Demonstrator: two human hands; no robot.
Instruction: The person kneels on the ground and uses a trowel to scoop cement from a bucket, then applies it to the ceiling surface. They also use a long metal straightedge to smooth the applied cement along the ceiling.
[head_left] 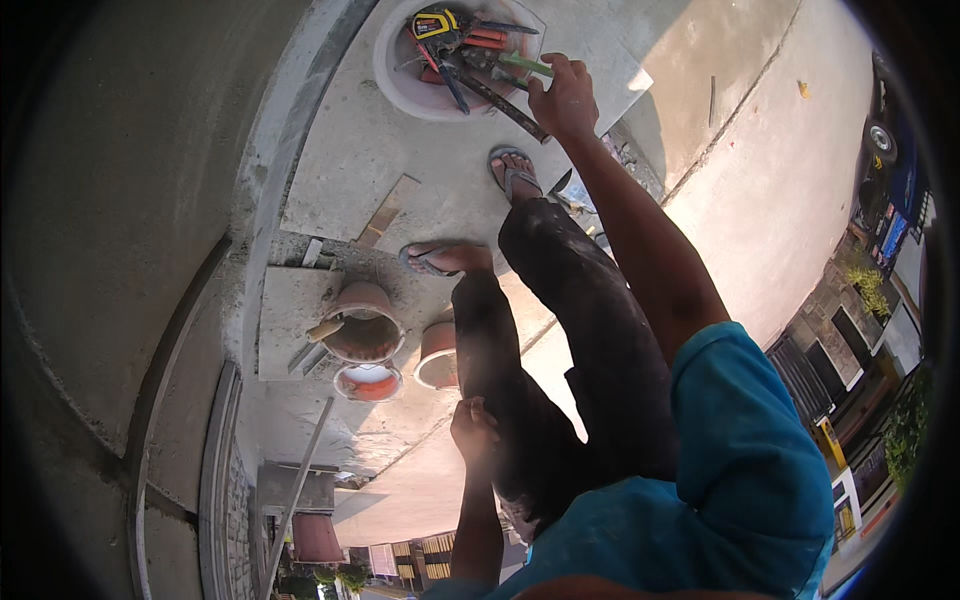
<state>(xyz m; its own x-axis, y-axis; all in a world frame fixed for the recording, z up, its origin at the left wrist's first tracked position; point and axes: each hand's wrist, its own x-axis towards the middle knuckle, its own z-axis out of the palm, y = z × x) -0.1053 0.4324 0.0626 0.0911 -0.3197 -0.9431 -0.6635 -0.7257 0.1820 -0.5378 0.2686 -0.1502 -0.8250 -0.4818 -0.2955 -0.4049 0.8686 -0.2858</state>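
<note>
My right hand (566, 97) reaches to the rim of a pale round tub (392, 85) at the top. Its fingers are closed at the ends of the green handles of a tool like pliers (527, 66), whose head is hidden among the other tools. In the tub lie a yellow-and-black tape measure (436, 24), red-handled tools (484, 38) and a dark bar (505, 105) that sticks out over the rim. My left hand (474, 430) is curled by my left thigh; whatever it may hold is hidden.
Left of my legs stand a bucket (378, 298), a small white-and-orange container (367, 383) and another bucket (437, 356). A wooden-handled tool (325, 329) lies against the first bucket. A wood strip (388, 211) is near my sandalled feet. A concrete wall (150, 130) rises at left.
</note>
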